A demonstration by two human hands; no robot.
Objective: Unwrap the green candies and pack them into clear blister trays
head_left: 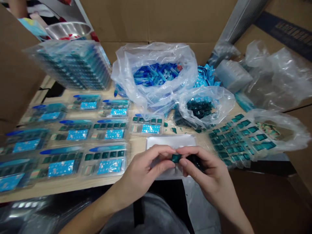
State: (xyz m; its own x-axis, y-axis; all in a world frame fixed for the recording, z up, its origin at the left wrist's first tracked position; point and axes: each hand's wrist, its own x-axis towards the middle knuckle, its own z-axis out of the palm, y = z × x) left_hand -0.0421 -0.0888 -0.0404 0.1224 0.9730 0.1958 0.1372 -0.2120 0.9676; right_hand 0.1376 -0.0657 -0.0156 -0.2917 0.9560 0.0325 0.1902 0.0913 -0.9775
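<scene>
My left hand (148, 165) and my right hand (207, 172) meet just above the table's front edge, fingers pinched together. Between the fingertips of both is a small teal square piece (175, 158). My right hand also curls round a few more dark pieces (196, 161). Right under the hands lies an empty clear plastic tray (170, 142).
Filled clear trays (107, 161) with teal pieces, blue sticks and blue cards cover the table's left half. A stack of trays (73, 65) stands at the back left. In the middle are bags of blue sticks (156, 74) and teal pieces (202, 109). A sheet of teal squares (236, 138) is at right. Cardboard walls surround.
</scene>
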